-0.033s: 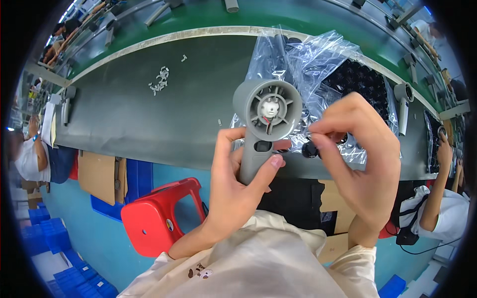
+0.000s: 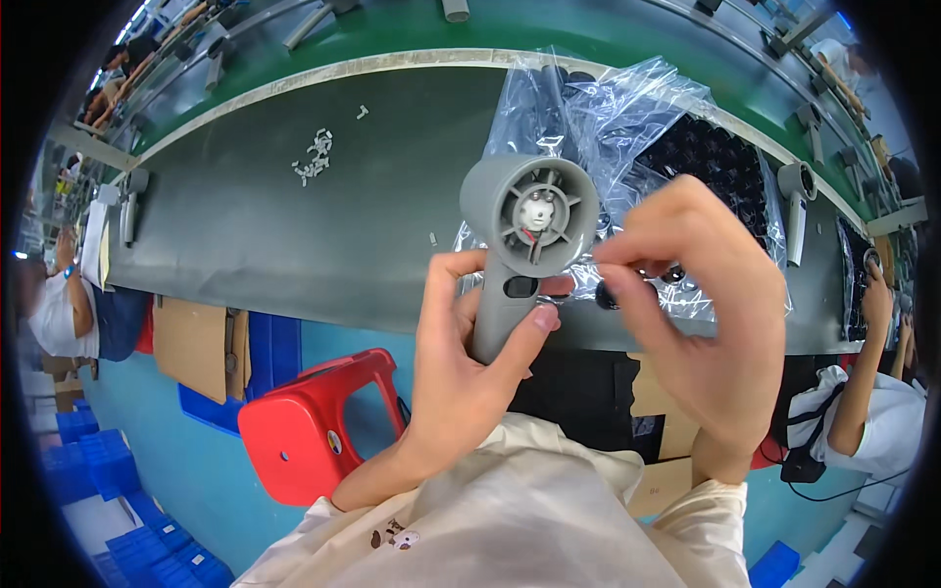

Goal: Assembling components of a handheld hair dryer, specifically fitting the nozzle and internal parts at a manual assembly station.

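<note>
My left hand [image 2: 469,338] is wrapped around the handle of a grey handheld fan [image 2: 480,201], holding it upright over the near edge of the table. The fan's round head faces me, with spokes, a white motor [image 2: 537,213] at the middle and a bit of red wire below it. A dark oval opening shows on the handle. My right hand [image 2: 711,304] is just right of the fan head, thumb and forefinger pinched together. Whatever they hold is too small or hidden to make out. Below those fingertips lies a round black part [image 2: 607,294] on clear plastic.
Clear plastic bags [image 2: 618,118] and a tray of black parts [image 2: 711,162] lie on the dark table [image 2: 245,225]. Small white pieces [image 2: 316,157] are scattered at left. Another grey fan [image 2: 797,211] stands at right. A red stool [image 2: 294,431] is below left. Co-workers sit on both sides.
My right hand has moved slightly left, bringing its pinched fingertips closer to the fan head. The left hand and the fan have stayed almost still.
</note>
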`<state>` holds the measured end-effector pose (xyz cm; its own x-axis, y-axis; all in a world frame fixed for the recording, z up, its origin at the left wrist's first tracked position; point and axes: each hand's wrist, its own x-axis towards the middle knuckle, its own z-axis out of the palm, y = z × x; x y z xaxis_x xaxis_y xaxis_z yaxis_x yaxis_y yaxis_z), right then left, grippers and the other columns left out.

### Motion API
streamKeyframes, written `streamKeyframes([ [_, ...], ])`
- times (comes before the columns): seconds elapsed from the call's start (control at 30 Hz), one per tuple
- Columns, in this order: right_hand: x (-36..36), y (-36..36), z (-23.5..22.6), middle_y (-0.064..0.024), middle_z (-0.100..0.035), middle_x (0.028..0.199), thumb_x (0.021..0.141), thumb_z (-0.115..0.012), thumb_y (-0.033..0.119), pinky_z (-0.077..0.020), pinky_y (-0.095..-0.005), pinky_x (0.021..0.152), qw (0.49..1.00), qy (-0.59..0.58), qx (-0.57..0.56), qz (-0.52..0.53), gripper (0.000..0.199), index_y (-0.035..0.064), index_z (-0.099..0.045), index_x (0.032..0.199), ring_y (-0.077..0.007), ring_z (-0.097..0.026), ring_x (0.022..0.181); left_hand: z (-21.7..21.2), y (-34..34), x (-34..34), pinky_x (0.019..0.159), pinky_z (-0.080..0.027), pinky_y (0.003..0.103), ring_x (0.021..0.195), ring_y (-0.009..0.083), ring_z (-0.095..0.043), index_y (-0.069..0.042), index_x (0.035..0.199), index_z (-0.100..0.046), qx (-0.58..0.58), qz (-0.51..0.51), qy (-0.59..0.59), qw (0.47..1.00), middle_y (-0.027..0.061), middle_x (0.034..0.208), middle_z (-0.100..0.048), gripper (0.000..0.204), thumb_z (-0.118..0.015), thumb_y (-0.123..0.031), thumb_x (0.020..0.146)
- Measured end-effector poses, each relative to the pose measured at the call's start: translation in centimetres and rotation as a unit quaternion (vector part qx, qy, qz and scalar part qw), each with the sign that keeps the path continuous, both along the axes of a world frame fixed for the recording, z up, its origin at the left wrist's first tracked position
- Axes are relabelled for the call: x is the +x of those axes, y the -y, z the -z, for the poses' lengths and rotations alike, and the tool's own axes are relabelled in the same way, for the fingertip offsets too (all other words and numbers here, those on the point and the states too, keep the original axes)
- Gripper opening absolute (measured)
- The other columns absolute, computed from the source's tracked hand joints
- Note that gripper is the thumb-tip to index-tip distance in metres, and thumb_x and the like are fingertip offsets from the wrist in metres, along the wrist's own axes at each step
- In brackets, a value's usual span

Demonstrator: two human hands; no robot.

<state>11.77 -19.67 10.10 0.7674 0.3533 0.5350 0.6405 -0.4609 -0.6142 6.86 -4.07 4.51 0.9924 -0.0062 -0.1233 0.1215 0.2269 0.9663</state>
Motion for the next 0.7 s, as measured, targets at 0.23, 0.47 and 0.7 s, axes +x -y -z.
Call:
streamKeyframes([
  [0.23, 1.1, -1.6, 0.9, -0.0103, -0.052, 0.076, 0.068, -0.065, -0.007, -0.0446, -0.0310, 0.056, 0.989, 0.049, -0.134, -0.035, 0.018, -0.0011, -0.055, 0.082, -0.0264, -0.053, 0.065, 0.5, 0.4, -0.6, 0.052, -0.044, 0.020, 0.073, 0.0098, -0.058, -0.002, 0.117, -0.034, 0.025, -0.043, 0.038, 0.998, 0.0123, 0.091, -0.063, 0.041, -0.060, -0.002, 0.086],
  [0.47, 0.3, -2.1, 0.3, -0.0089, -0.049, 0.079, 0.068, -0.065, 0.003, -0.0451, -0.0343, 0.058, 0.963, 0.039, -0.266, -0.006, 0.019, 0.0021, -0.049, 0.078, -0.0264, -0.053, 0.074, 1.9, -0.1, -1.0, 0.059, -0.042, 0.023, 0.067, 0.0100, -0.056, 0.002, 0.111, -0.035, 0.182, -0.029, 0.099, 0.978, 0.0133, 0.089, -0.066, 0.037, -0.060, 0.000, 0.085],
  [0.7, 1.2, -1.0, 1.7, -0.0093, -0.053, 0.073, 0.065, -0.068, -0.001, -0.0444, -0.0321, 0.054, 0.990, -0.022, -0.139, -0.016, 0.016, 0.0005, -0.057, 0.077, -0.0234, -0.057, 0.065, 1.5, 0.4, -1.1, 0.058, -0.047, 0.023, 0.067, 0.0108, -0.060, 0.002, 0.110, -0.034, 0.135, -0.021, 0.037, 0.990, 0.0141, 0.092, -0.067, 0.034, -0.058, 0.001, 0.085],
])
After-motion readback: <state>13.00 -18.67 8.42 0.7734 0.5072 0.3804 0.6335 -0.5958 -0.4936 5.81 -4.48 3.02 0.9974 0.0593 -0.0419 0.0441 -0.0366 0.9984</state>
